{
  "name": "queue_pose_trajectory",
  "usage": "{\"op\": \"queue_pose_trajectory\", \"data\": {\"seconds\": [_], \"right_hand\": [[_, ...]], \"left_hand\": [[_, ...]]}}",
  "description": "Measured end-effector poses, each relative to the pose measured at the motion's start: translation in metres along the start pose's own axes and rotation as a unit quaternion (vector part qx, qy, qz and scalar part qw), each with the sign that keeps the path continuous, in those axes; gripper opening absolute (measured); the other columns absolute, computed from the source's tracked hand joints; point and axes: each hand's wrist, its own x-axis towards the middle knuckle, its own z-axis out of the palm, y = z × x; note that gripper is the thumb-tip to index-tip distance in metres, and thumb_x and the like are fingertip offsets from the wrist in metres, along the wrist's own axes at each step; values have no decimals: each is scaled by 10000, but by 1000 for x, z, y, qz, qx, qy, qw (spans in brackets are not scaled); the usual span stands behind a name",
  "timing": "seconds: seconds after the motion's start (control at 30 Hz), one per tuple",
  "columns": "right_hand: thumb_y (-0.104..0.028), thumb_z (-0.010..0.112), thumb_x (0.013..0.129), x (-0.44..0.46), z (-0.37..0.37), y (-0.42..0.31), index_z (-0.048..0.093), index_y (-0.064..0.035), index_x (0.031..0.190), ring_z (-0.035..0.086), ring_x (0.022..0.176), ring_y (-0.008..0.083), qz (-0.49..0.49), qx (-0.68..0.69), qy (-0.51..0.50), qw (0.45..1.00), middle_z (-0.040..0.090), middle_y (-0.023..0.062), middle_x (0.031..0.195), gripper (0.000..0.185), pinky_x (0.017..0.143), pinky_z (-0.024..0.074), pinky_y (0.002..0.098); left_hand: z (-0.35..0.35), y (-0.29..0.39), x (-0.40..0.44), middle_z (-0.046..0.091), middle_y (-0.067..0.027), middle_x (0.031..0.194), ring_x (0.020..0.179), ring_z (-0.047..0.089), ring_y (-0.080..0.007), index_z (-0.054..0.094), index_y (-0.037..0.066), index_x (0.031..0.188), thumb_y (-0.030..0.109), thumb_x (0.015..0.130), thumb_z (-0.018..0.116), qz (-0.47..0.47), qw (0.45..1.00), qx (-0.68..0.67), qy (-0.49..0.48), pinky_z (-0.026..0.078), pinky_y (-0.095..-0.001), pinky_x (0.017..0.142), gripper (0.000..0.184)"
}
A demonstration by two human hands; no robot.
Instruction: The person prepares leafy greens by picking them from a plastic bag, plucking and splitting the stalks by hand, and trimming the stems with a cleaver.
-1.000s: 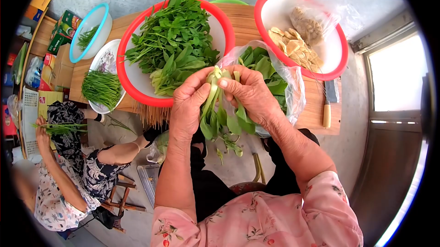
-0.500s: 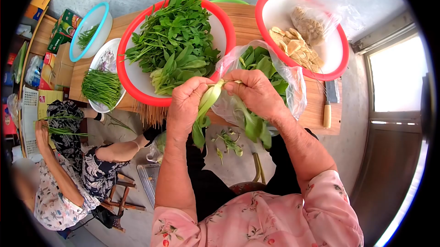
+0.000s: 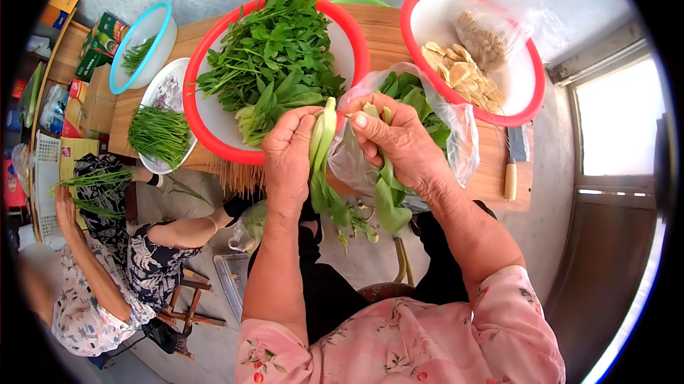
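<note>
My left hand (image 3: 288, 152) pinches a bok choy (image 3: 324, 138) near its pale base, with the green leaves hanging down. Close by on the right, my right hand (image 3: 399, 138) has its fingers closed around loose bok choy leaves (image 3: 390, 195), whose pale stalk ends poke up between thumb and fingers. A small gap separates the two hands. Behind my right hand a clear plastic bag (image 3: 463, 145) holds more leafy greens (image 3: 410, 93). Beyond my left hand stands a red-rimmed basin (image 3: 360, 42) piled with greens (image 3: 274, 63).
On the wooden table (image 3: 491, 188) are a second red-rimmed basin (image 3: 538, 78) with pale slices, a cleaver (image 3: 511, 174), a white dish of chives (image 3: 158, 135) and a blue-rimmed basin (image 3: 169, 31). Trimmings (image 3: 362, 224) lie below. At left a seated person (image 3: 107, 284) holds long green stems.
My hands have moved slightly apart. The bok choy's base now stands free above my left hand, and my right hand has turned, with stalk ends showing in its grip.
</note>
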Motion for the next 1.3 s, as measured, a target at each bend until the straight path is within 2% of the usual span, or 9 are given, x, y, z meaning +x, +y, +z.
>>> {"op": "queue_pose_trajectory", "data": {"seconds": [0.07, 0.23, 0.37, 0.43, 0.67, 0.77, 0.83, 1.03, 1.3], "right_hand": [[-203, 688, 832, 0, 3, 7, 578, -46, 922, 426, 592, 53, -2, -63, 51, 997, 527, -13, 723, 212, 484, 367, 223], [-159, 727, 787, 3, 5, 24, 579, -8, 940, 491, 647, 59, -114, -208, 103, 966, 557, -7, 698, 261, 573, 437, 247], [-136, 711, 792, -3, 9, 11, 609, 5, 948, 505, 624, 77, -11, -163, 115, 980, 577, 27, 686, 234, 576, 448, 251], [-117, 683, 810, -1, 4, 14, 647, 13, 957, 509, 603, 80, -14, -131, 90, 987, 593, 38, 689, 200, 581, 456, 254], [-125, 650, 842, -1, -13, -1, 674, -9, 994, 521, 659, 44, -113, -315, 1, 942, 641, 38, 750, 193, 575, 441, 227], [-123, 641, 849, -7, -12, -15, 673, -5, 965, 532, 662, 57, 28, -191, -22, 981, 655, 53, 791, 169, 567, 428, 223], [-126, 633, 858, -4, -18, -11, 666, -12, 954, 525, 634, 73, 76, 28, -69, 994, 650, 36, 828, 153, 551, 415, 223], [-127, 642, 856, 2, -6, 6, 631, -18, 1009, 499, 610, 68, 5, 40, 16, 999, 606, -6, 774, 188, 500, 384, 202], [-98, 672, 829, 1, 0, 25, 637, -16, 994, 430, 519, 40, 9, 23, 55, 998, 561, -24, 662, 188, 447, 327, 198]], "left_hand": [[3, -11, 2, 631, -30, 842, 679, 535, -82, 604, -4, 1016, 156, 951, 491, 178, 968, 179, 10, 443, -218, 615, 206], [17, -8, -10, 637, -131, 856, 719, 617, -222, 598, 11, 990, 77, 890, 562, 296, 902, 308, 65, 490, -292, 652, 125], [16, -14, -8, 637, -128, 836, 711, 616, -216, 597, 10, 986, 77, 892, 558, 316, 892, 316, 75, 490, -291, 651, 121], [14, -12, -8, 630, -66, 811, 701, 560, -123, 599, -8, 973, 100, 918, 531, 274, 913, 295, 65, 459, -257, 648, 139], [0, -3, -6, 604, -23, 754, 633, 528, -84, 602, -1, 950, 118, 927, 524, 143, 971, 189, -18, 434, -219, 577, 145], [-5, 4, -3, 537, -43, 636, 492, 462, -98, 581, 5, 959, 144, 931, 514, -67, 990, -79, -98, 366, -228, 444, 156], [-6, 3, -1, 534, -51, 631, 482, 453, -107, 579, 5, 961, 155, 932, 510, -83, 982, -135, -103, 362, -231, 440, 168], [3, -8, -1, 615, -37, 763, 605, 577, -94, 583, 18, 955, 132, 914, 558, -86, 972, -215, -46, 501, -223, 566, 123], [3, -16, -3, 621, -15, 850, 685, 558, -40, 584, 29, 974, 117, 913, 560, -68, 986, -143, -42, 468, -181, 578, 110]]}}
